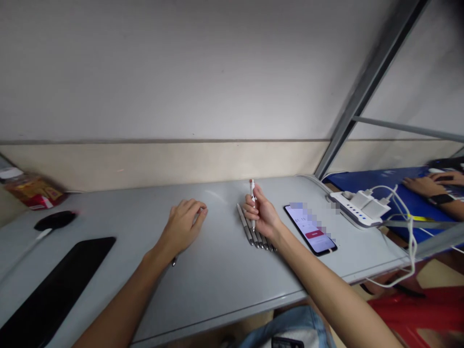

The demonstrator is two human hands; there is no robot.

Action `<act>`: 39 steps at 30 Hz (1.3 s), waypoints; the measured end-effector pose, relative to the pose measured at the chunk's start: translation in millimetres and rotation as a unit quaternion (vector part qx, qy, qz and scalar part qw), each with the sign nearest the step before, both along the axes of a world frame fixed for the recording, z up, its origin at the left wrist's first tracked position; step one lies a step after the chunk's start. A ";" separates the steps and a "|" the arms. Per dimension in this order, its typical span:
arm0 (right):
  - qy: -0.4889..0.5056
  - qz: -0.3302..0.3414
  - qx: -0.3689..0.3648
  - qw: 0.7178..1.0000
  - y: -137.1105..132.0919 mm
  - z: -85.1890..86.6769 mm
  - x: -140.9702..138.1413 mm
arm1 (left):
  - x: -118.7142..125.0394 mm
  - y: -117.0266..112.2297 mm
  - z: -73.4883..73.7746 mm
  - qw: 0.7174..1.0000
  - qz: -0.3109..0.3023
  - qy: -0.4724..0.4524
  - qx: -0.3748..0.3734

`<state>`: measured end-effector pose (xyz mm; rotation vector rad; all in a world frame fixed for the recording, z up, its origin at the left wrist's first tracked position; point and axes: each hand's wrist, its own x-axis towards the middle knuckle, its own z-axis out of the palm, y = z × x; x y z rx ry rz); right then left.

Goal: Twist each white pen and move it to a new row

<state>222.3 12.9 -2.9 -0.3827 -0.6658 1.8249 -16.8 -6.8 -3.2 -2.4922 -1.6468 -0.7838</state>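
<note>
My right hand (264,215) is closed around a white pen (253,193), which stands nearly upright with a reddish top end. Beneath and beside that hand, several grey pens (244,224) lie side by side on the desk; the hand hides part of them. My left hand (184,223) rests low over the desk, palm down, fingers loosely bent and the thumb apart from them. From under its wrist pokes the tip of another pen (174,261), the remainder of which is hidden.
A lit phone (311,229) lies right of the pens, near a power strip (358,208) with white cables. On the left are a black mat (58,290), a black charging disc (54,220) and a jar (34,189). Another person's hands (433,186) are over a blue desk (380,179).
</note>
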 end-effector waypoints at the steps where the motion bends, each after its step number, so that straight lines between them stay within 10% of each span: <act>1: 0.006 0.003 0.006 1.000 -0.3 0.6 1.2 | -1.1 0.7 -0.9 1.000 0.019 0.010 0.002; 14: -0.032 0.021 0.050 0.998 -1.2 4.6 4.6 | -14.2 4.8 -2.0 0.973 0.190 0.125 -0.051; 30: -0.149 0.012 0.076 0.986 -6.5 0.3 -9.6 | -18.5 2.3 -3.6 0.954 0.240 0.116 -0.138; 35: -0.304 -0.028 0.159 0.939 -15.0 -2.7 -26.2 | -19.4 1.2 -7.3 0.959 0.230 0.117 -0.118; 39: -0.476 -0.087 0.246 0.840 -6.0 -11.1 -28.9 | -19.8 1.8 -6.8 0.957 0.230 0.124 -0.123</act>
